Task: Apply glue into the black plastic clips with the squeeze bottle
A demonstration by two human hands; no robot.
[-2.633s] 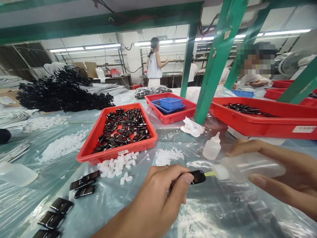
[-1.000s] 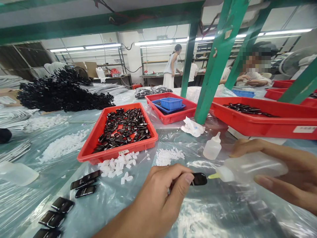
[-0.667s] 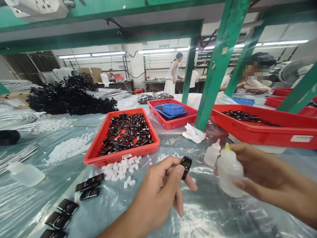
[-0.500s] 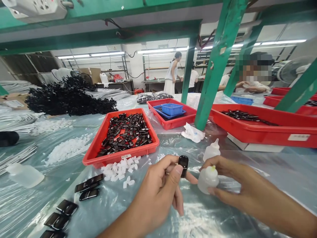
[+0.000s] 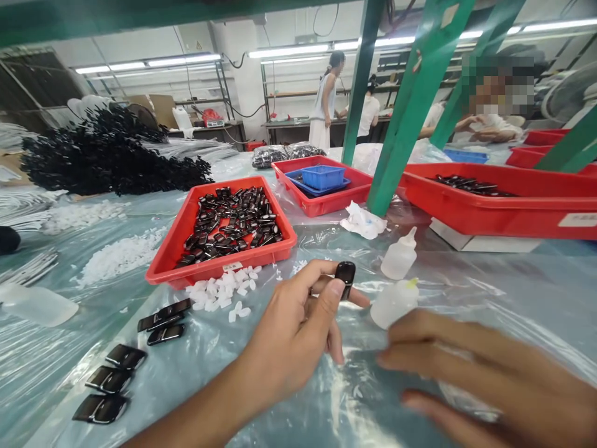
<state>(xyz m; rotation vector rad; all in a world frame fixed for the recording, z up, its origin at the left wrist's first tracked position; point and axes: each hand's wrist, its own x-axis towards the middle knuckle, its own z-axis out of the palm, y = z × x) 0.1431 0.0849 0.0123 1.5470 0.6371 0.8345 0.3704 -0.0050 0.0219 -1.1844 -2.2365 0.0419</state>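
Between thumb and fingers, my left hand [image 5: 298,311] holds a small glossy black plastic casing [image 5: 346,274] upright. My right hand [image 5: 466,367], blurred by motion, is held with fingers apart and nothing in them, just in front of a squat translucent squeeze bottle [image 5: 394,303] with a yellowish tip. Behind that stands a second squeeze bottle [image 5: 399,255] with a pointed nozzle. White plastic pieces [image 5: 219,289] lie loose left of my left hand. Farther left, several black casings [image 5: 108,379] rest on the plastic sheet in a rough row.
A red tray [image 5: 224,267] full of black casings stands ahead, with another red tray [image 5: 321,208] holding blue trays [image 5: 323,177] behind it. Green posts [image 5: 396,124] rise from the table. At right sits a red bin [image 5: 504,211]. Co-workers [image 5: 323,99] are in the background.
My right hand has let go of the yellow-tipped bottle and drawn back toward me, leaving it on the table. The left hand still holds the casing. The camera view has tilted down.
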